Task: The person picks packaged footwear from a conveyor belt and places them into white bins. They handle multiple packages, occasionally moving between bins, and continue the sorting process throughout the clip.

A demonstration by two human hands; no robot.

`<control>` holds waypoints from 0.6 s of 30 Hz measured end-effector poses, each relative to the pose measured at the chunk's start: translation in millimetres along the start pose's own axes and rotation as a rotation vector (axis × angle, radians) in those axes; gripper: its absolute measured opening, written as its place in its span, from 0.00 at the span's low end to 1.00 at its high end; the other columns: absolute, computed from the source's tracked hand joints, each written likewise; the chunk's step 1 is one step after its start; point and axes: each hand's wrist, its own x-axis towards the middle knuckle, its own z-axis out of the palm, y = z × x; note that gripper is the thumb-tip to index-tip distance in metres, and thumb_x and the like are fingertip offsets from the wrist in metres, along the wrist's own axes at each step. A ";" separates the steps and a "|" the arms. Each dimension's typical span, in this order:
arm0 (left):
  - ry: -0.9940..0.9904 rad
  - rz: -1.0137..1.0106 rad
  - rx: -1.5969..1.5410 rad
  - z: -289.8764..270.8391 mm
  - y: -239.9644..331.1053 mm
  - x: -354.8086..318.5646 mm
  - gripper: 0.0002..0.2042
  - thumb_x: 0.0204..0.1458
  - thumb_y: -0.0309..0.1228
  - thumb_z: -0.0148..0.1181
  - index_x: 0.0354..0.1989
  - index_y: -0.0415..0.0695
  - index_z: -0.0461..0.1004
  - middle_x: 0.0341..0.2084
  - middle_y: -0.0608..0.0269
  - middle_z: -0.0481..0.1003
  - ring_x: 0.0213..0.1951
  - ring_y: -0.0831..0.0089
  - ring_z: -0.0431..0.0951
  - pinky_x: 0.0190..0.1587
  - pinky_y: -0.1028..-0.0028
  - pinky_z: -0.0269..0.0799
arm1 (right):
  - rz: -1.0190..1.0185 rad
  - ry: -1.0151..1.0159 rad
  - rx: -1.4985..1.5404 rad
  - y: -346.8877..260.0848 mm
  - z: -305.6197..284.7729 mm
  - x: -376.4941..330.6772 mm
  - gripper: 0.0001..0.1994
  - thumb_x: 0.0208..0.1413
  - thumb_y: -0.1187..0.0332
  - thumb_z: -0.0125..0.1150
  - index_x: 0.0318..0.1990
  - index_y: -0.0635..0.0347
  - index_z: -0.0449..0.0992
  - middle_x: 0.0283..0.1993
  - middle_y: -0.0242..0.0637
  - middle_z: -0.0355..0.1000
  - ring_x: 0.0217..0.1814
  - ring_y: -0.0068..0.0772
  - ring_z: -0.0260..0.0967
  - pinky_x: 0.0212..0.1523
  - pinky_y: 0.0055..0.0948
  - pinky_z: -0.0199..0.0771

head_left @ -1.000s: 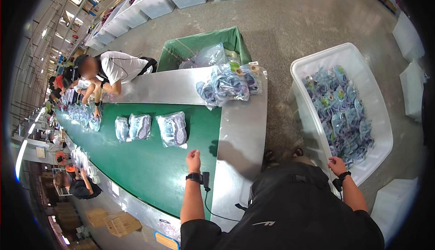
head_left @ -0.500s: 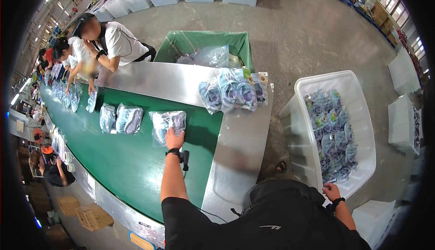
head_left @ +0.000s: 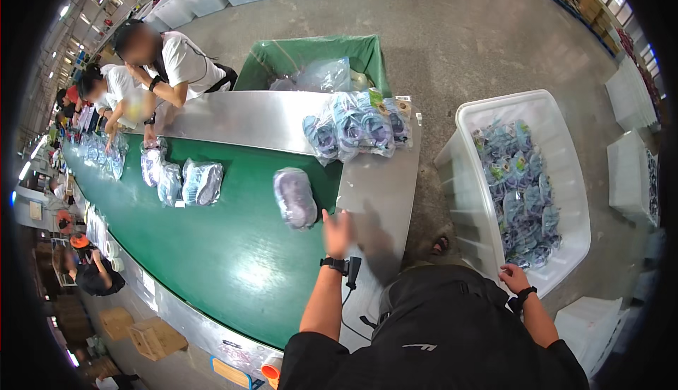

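Observation:
My left hand [head_left: 337, 231] is over the belt's near right edge, its fingers apart and slightly blurred, with nothing in it. Just beyond and left of its fingertips, a clear-bagged pair of shoes [head_left: 295, 198] lies on the green conveyor belt [head_left: 247, 249], a purple-grey sole facing up. Fingers curled, my right hand [head_left: 514, 277] is at the near rim of a white plastic bin [head_left: 459, 178] and seems to grip it. Inside the bin is a heap of bagged blue and purple shoes [head_left: 522, 199].
Several bagged shoes [head_left: 357, 128] are piled on the metal ledge [head_left: 374, 206]. More bags [head_left: 203, 183] lie farther left on the belt. Co-workers [head_left: 173, 65] stand along its far side, one hand touching a bag. A green-lined container [head_left: 311, 51] holds clear plastic beyond the ledge.
My left hand has let go of the bagged shoes and moved right. That bag has shifted right and turned. A co-worker's bag has come closer to the two others; my right hand stays by the bin.

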 end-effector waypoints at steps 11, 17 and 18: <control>0.169 -0.568 -1.133 -8.5 14.1 27.2 0.47 0.47 0.60 0.71 0.66 0.40 0.57 0.53 0.49 0.65 0.50 0.61 0.74 0.55 0.60 0.75 | 0.082 0.005 0.089 33.1 6.5 -5.0 0.19 0.55 0.65 0.67 0.50 0.70 0.76 0.31 0.40 0.80 0.33 0.29 0.79 0.38 0.29 0.77; 0.123 -0.626 -1.178 -20.3 -33.6 63.5 0.21 0.54 0.47 0.68 0.38 0.41 0.69 0.26 0.62 0.70 0.34 0.67 0.75 0.45 0.63 0.80 | 0.120 0.057 0.125 55.4 13.3 -22.6 0.19 0.55 0.65 0.65 0.50 0.70 0.76 0.31 0.40 0.80 0.33 0.29 0.79 0.38 0.28 0.77; 0.141 -0.678 -1.227 -25.7 -40.0 69.7 0.18 0.56 0.43 0.67 0.35 0.42 0.67 0.25 0.62 0.69 0.32 0.67 0.75 0.44 0.63 0.81 | 0.096 0.067 0.113 59.1 15.1 -25.0 0.19 0.55 0.65 0.65 0.50 0.70 0.76 0.31 0.40 0.80 0.33 0.29 0.79 0.38 0.28 0.77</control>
